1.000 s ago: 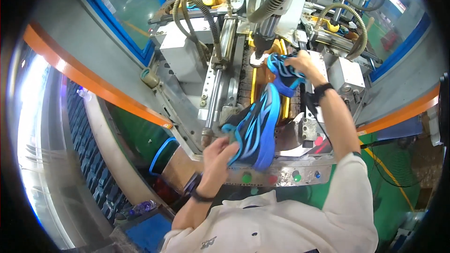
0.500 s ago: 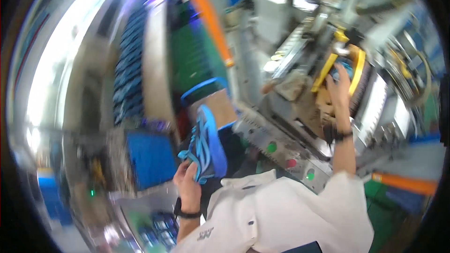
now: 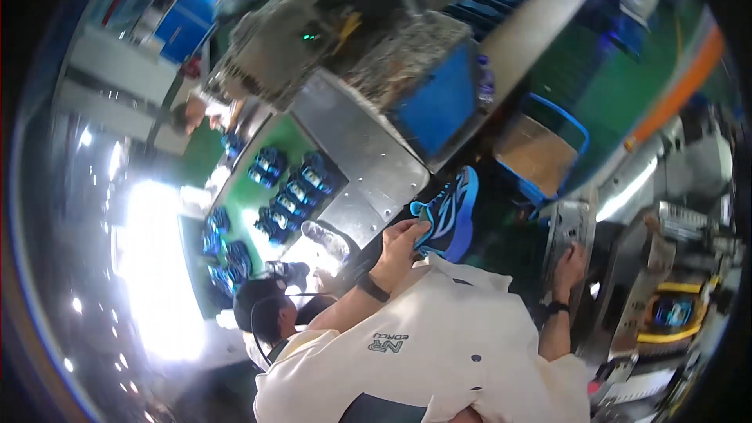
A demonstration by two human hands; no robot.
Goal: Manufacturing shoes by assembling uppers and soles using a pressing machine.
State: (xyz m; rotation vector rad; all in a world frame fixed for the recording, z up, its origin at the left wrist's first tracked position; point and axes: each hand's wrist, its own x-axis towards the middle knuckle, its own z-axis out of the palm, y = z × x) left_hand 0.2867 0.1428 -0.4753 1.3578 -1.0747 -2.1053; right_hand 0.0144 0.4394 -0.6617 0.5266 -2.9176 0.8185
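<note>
My left hand [image 3: 398, 249] grips a blue and black sneaker [image 3: 454, 215] by its collar end, with the toe pointing up and away and the purple-blue sole toward the right. Over at the right, my right hand [image 3: 572, 268] rests on the grey control panel [image 3: 569, 227] of a machine. Its fingers look partly stretched out, and nothing shows in them. Beyond that hand, a blue and black shoe-like piece [image 3: 674, 311] lies between the yellow pads [image 3: 668, 338] of the machine.
Several sneakers [image 3: 291, 202] stand on a green-topped bench [image 3: 258, 153] to the left. A co-worker [image 3: 262, 309] is close at my left, near a pale shoe. A blue-framed chair [image 3: 536, 158], a blue-sided box [image 3: 439, 102] and an orange bar [image 3: 681, 90] lie ahead.
My view has swung left, bringing the bench and co-worker into sight. My right hand has left the yellow pads and moved to the control panel; the sneaker stays in my left hand.
</note>
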